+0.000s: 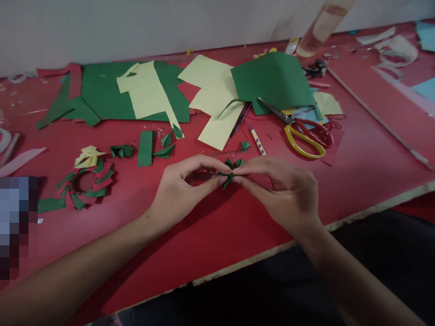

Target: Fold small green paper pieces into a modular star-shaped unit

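Note:
Between my fingertips is a small folded green paper piece (228, 179), with several points sticking out. My left hand (190, 181) pinches it from the left, thumb below and forefinger above. My right hand (282, 185) pinches it from the right in the same way. The fingertips hide its middle. On the table beyond lie small folded green paper pieces (166, 140) and a green paper strip (146, 148). Off to the left rests a red and green folded paper ring (106, 177), with a pale yellow folded piece (89, 157) touching its top.
Scissors (304, 136) with red and yellow handles lie past my right hand, near a spotted pen-like stick (258, 141). Green sheets (108, 90) and pale yellow sheets (212, 97) spread along the wall. A bottle (321, 29) stands at the back right. The red table's edge (244, 263) runs below my hands.

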A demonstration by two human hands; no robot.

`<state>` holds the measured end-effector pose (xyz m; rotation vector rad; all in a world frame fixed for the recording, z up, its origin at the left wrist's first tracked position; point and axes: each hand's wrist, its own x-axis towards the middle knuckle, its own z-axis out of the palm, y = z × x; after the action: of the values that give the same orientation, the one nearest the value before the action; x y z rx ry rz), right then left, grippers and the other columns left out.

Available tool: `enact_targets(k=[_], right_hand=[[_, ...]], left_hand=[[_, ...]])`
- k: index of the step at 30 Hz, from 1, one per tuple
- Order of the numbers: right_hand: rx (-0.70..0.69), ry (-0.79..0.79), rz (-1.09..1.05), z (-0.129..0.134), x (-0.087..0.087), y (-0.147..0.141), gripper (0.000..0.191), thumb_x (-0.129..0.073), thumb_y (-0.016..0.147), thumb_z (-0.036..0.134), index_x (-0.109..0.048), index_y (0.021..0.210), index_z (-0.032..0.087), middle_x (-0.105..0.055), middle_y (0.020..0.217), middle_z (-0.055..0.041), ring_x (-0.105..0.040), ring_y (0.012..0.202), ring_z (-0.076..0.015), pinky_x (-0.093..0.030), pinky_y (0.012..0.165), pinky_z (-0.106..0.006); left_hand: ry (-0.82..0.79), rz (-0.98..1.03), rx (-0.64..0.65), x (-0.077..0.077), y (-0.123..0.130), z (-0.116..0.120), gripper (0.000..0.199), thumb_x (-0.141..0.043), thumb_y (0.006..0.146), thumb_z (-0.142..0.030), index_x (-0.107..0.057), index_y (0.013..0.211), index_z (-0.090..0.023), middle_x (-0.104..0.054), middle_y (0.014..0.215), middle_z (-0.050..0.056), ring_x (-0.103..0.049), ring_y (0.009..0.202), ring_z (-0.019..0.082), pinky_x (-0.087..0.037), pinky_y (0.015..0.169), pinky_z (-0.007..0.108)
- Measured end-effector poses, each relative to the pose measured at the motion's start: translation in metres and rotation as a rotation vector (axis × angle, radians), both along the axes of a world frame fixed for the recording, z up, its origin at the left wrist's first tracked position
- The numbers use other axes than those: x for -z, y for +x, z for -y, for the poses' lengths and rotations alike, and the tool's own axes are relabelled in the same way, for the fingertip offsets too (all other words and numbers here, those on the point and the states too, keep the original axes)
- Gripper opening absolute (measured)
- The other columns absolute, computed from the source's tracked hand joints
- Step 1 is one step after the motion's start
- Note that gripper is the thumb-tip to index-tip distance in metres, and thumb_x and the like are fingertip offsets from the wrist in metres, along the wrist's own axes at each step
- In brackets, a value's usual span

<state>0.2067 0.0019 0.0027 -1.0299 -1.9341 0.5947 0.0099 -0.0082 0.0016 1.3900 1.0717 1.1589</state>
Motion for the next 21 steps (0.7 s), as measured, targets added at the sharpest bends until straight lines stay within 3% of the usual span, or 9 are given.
enact_targets(k=[8, 15, 21], right_hand=[[0.011, 0.057, 0.045, 0.0008, 0.0000, -0.0002, 0.018, -0.073, 0.088, 0.009, -0.074, 0.095, 0.025, -0.080, 0.092, 0.0023, -0.076, 0.084, -0.0165, -0.060, 0.081, -0.027], [0.012, 0.028, 0.025, 0.0005, 0.0012, 0.0017, 0.015, -0.073, 0.087, 0.009, -0.071, 0.090, 0.023, -0.078, 0.088, 0.0028, -0.074, 0.083, -0.0141, -0.057, 0.080, -0.024], [0.009, 0.006, 0.014, 0.0001, 0.0036, 0.0026, 0.017, -0.072, 0.086, 0.007, -0.070, 0.091, 0.023, -0.076, 0.089, 0.0030, -0.072, 0.084, -0.0126, -0.056, 0.080, -0.023]], left_hand=[[0.097, -0.030, 0.032, 0.0027, 0.0009, -0.0001, 0.019, -0.073, 0.085, -0.006, -0.075, 0.098, -0.020, -0.077, 0.098, -0.001, -0.073, 0.093, 0.010, -0.059, 0.086, 0.015], [0.181, -0.056, 0.038, 0.0048, -0.0025, -0.0019, 0.023, -0.072, 0.086, -0.005, -0.074, 0.103, -0.019, -0.074, 0.105, 0.000, -0.071, 0.100, 0.010, -0.058, 0.091, 0.016], [0.136, -0.026, 0.099, 0.0029, -0.0038, -0.0003, 0.023, -0.072, 0.087, -0.006, -0.074, 0.104, -0.020, -0.077, 0.106, 0.000, -0.071, 0.102, 0.010, -0.057, 0.094, 0.016]])
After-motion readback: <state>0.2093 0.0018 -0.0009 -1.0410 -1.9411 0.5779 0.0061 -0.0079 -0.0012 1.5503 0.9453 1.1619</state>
